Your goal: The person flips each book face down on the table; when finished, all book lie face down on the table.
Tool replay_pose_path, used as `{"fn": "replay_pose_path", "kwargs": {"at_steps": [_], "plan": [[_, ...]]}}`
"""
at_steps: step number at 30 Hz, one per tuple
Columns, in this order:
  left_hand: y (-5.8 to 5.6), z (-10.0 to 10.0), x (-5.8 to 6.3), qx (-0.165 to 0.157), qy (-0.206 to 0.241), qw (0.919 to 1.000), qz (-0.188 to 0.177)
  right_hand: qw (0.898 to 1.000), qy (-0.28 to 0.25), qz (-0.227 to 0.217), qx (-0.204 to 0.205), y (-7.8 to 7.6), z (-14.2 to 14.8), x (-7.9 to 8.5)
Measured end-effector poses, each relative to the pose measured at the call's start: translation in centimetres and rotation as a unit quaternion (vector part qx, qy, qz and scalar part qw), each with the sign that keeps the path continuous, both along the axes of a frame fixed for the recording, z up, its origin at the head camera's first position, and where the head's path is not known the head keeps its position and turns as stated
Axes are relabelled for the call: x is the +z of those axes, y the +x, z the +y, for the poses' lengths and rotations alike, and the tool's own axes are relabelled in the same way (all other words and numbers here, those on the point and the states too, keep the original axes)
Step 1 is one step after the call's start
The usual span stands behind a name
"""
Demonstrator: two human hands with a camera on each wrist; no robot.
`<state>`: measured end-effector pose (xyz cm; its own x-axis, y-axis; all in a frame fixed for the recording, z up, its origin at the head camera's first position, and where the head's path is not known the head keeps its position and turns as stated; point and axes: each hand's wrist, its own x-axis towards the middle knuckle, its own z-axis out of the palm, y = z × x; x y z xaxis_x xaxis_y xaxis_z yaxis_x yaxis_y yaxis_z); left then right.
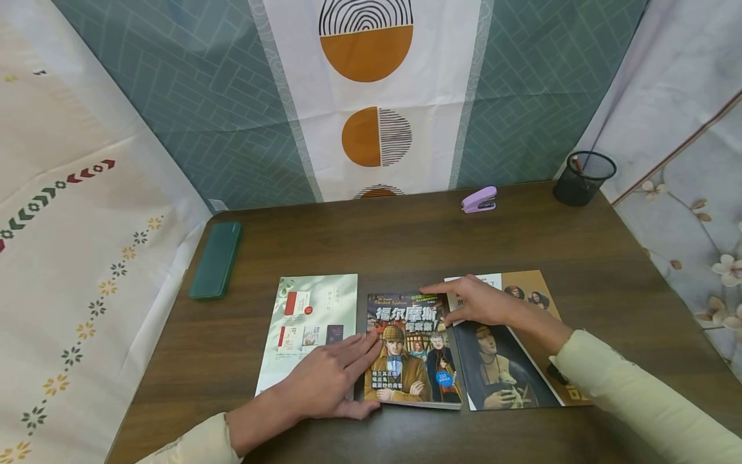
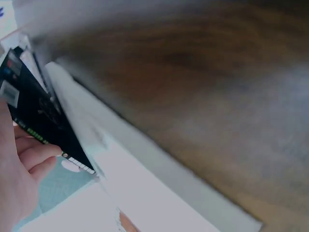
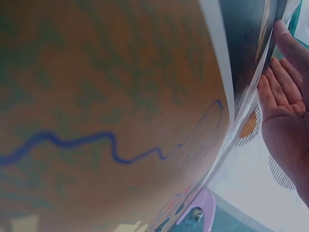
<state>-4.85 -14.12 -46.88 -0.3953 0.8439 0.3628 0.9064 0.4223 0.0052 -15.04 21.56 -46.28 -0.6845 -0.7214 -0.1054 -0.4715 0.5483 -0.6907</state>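
Observation:
A comic-style book (image 1: 400,380) with a detective in a checked cap on its cover lies flat on the table, between both hands. My left hand (image 1: 324,374) rests with its fingers extended over the book's left edge, thumb near its lower left corner. At the upper right corner, my right hand (image 1: 484,303) touches the book with thumb and fingers spread around the corner. In the left wrist view, the left fingers (image 2: 41,154) meet a dark book side (image 2: 48,121). The right wrist view has the right fingers (image 3: 277,89) nearly straight against an edge.
Left of the book lies a pale green booklet (image 1: 315,290), partly under the left hand. A booklet with a painted portrait (image 1: 493,380) lies on the right, beneath the right forearm. Further back are a green case (image 1: 216,261), a purple stapler (image 1: 480,200) and a black mesh pen holder (image 1: 580,187).

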Motion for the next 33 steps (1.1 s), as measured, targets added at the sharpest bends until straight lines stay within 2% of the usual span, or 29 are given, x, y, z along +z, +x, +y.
{"fn": "replay_pose_path", "kwargs": {"at_steps": [4,9,14,19,23,28,33], "plan": [[-0.1,-0.2,1.0,0.01,0.044,0.9988,-0.018,1.0,0.0,0.002,0.004,0.0,0.2,-0.1],[-0.2,-0.5,2.0,0.021,0.063,0.9969,-0.042,1.0,-0.008,-0.01,0.011,-0.1,0.6,-0.2],[-0.5,-0.7,2.6,0.03,0.086,0.9952,-0.037,1.0,-0.011,-0.018,0.021,-0.3,0.8,-0.2],[-0.8,-0.9,3.5,0.045,0.097,0.993,-0.05,0.999,-0.03,0.013,0.02,-0.3,0.6,-0.4],[-0.9,-1.0,4.0,0.052,0.1,0.9919,-0.058,0.998,-0.044,0.048,0.004,-0.2,0.5,-0.8],[-1.2,-1.3,4.7,0.049,0.121,0.9896,-0.06,0.996,-0.068,0.051,-0.024,0.2,0.5,-0.8],[-1.8,-1.5,5.7,0.037,0.136,0.9894,-0.036,0.993,-0.08,0.039,-0.073,0.9,0.5,-0.5]]}}
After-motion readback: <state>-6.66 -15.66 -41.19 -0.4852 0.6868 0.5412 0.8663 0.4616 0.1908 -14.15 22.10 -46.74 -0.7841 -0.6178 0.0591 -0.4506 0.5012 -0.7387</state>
